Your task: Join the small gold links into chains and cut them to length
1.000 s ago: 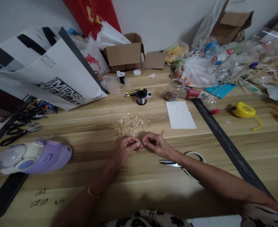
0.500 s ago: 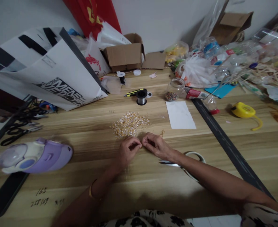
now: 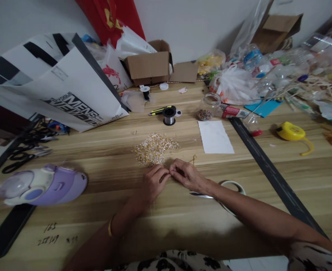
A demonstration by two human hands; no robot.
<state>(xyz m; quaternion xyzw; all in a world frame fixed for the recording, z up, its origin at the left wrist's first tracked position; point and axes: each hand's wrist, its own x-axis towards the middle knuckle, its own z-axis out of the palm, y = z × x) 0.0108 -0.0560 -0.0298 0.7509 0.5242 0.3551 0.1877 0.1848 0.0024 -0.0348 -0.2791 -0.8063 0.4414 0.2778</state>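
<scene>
My left hand and my right hand meet fingertip to fingertip over the wooden table, just in front of a pile of small gold and clear beads. Both are closed in a pinch; whatever lies between the fingertips is too small to make out. A short gold beaded piece rests on the wood just beyond my right hand. Under my right forearm lie scissors and a roll of tape, both partly covered. Past the bead pile stands a spool of fine wire.
A yellow-black utility knife, a jar of beads and a white paper sheet lie farther back. A purple water bottle and black scissors are leftward. At right sit a tape measure and a dark strip.
My left hand has turned and its fingers have curled in more closely beside the right fingertips. The right hand has stayed almost in place.
</scene>
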